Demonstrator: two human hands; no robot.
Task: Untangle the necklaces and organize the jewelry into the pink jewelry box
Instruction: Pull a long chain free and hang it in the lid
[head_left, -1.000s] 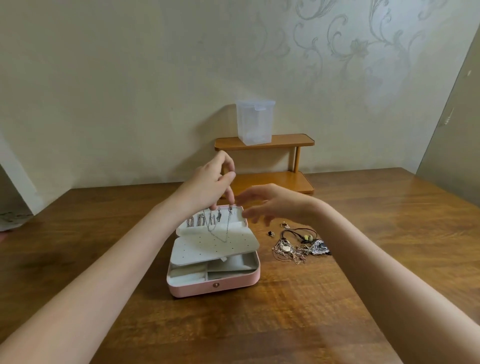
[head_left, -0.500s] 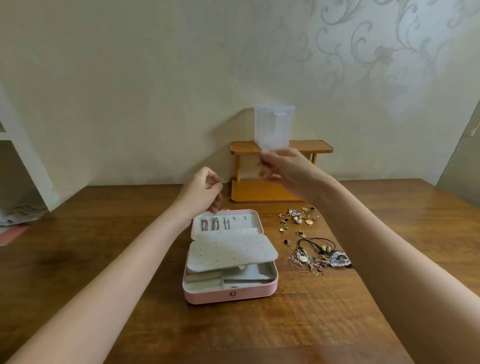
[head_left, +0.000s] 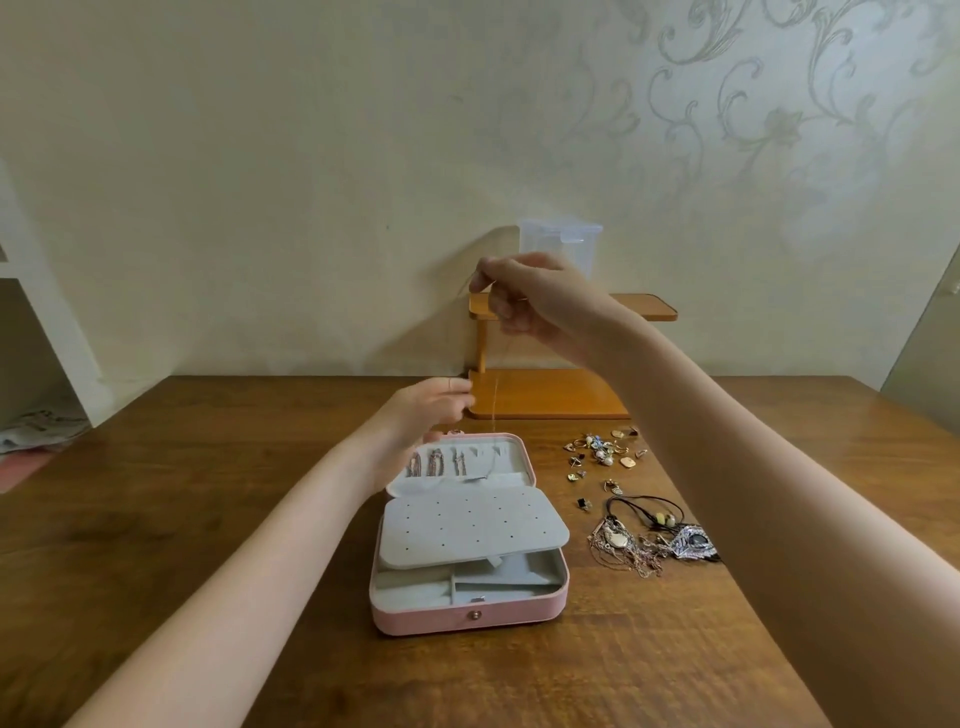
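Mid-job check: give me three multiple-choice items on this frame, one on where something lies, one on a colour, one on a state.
1. The tangled necklaces lie where?
A. right of the jewelry box
B. inside it
C. on the shelf

2. The jewelry box shell is
A. white
B. pink
C. black

3. The right hand is
A. flat on the table
B. pinching a thin chain
C. out of view

Answers: 1 A, the pile sits on the table beside the box; 2 B, pink front wall; 3 B, the thin chain hangs from its grip.

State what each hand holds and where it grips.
Right hand pinches a thin pale chain necklace at its upper end. Left hand seems to pinch the same chain; where cannot be told.
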